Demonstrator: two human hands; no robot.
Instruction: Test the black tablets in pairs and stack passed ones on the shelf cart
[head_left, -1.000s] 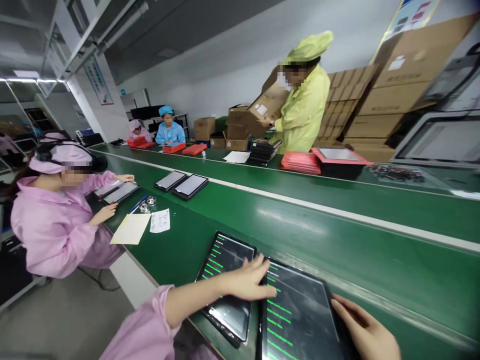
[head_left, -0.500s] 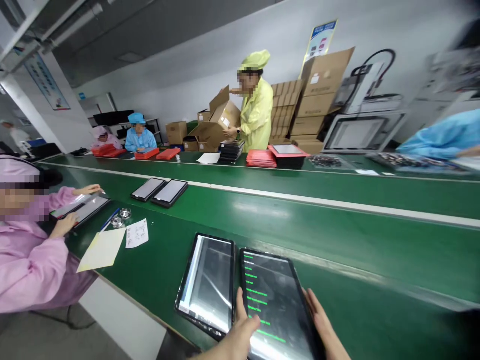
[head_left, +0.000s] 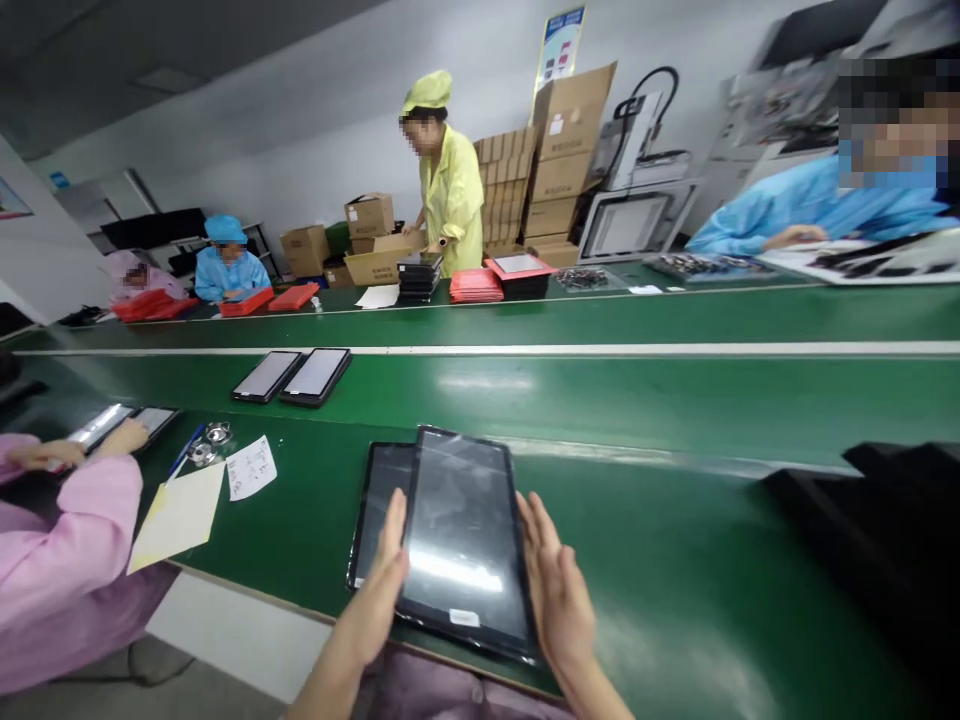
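A dark-screened tablet (head_left: 466, 530) with a small white label near its lower edge lies between my two hands, at the near edge of the green bench. My left hand (head_left: 379, 590) presses along its left side, fingers stretched out. Against the right side rests my right hand (head_left: 556, 590), so both hands grip the tablet by its long edges. Partly covered by it is a second tablet (head_left: 384, 500) on the left, also dark. My left hand hides some of that one too.
Two pale-screened tablets (head_left: 292, 376) lie further off on the green bench (head_left: 637, 400). Left of me are a yellowish sheet (head_left: 180, 515), a note (head_left: 251, 468) and a pen (head_left: 184, 452), beside a pink-sleeved co-worker's hands (head_left: 124, 438). A black object (head_left: 870, 540) stands at right.
The held tablet's green text is gone and its screen is dark. It now overlaps the left tablet, whose screen has also darkened. My view has turned right; a co-worker in yellow has lowered a carton.
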